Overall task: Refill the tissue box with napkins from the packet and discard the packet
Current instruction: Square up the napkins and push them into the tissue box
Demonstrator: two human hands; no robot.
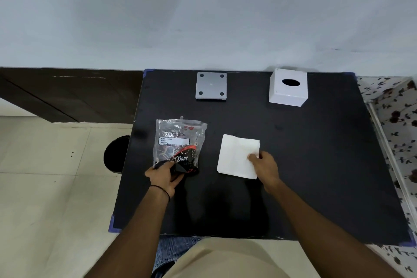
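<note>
A clear plastic packet (179, 142) with a black and red printed end lies flat on the black table (316, 165), left of centre. My left hand (163, 177) grips its near end. To its right lies a white stack of napkins (234, 156), and my right hand (265, 166) holds its near right corner with the fingers on top. The white tissue box cover (288, 90), with an oval hole on top, stands at the far right of the table. Its grey base plate (211, 86) with four dark feet lies at the far middle.
A round black bin (116, 153) stands on the tiled floor just left of the table. A dark wooden panel (67, 92) runs along the wall at the far left. A floral cloth surface (397, 131) borders the table's right side.
</note>
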